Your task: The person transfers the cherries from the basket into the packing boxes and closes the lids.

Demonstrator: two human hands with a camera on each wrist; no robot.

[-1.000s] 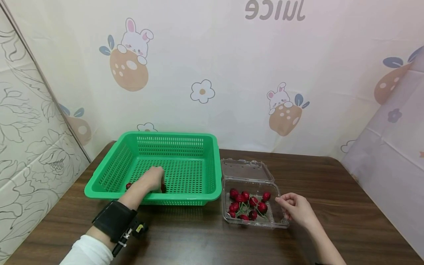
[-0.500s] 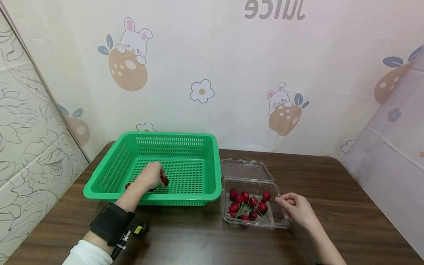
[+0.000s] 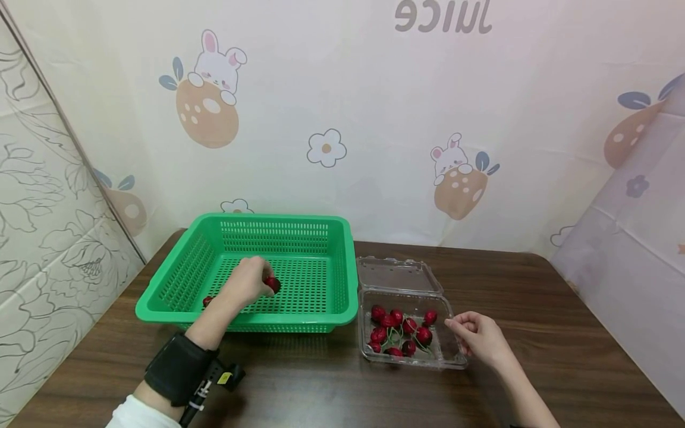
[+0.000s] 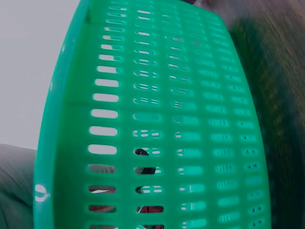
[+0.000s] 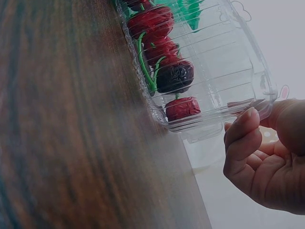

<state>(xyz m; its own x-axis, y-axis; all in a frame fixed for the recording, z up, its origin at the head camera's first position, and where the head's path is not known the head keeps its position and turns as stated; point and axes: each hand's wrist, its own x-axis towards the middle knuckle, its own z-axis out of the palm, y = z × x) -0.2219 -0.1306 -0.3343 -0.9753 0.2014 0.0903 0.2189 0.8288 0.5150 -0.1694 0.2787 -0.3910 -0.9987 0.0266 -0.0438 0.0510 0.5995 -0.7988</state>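
Note:
In the head view my left hand (image 3: 248,283) is over the near part of the green basket (image 3: 337,319), pinching a dark red cherry (image 3: 273,285). Another cherry (image 3: 207,301) lies in the basket by its near wall, partly hidden by my forearm. My right hand (image 3: 478,336) pinches the right rim of a clear plastic box (image 3: 444,363), which holds several red cherries (image 3: 409,325) with green stems. In the right wrist view thumb and fingers (image 5: 245,125) meet at that rim. The basket's slotted wall (image 4: 162,117) fills the left wrist view and hides my left hand.
The box's hinged lid (image 3: 397,276) lies folded back on the dark wooden table (image 3: 299,380). The basket's right side stands close beside the box. A patterned curtain (image 3: 374,119) hangs behind the table, and a flower-patterned panel (image 3: 48,238) borders the left side.
My left hand has risen slightly from the basket floor and shifted a little right, bringing the pinched cherry into sight. My right hand and the box have stayed still.

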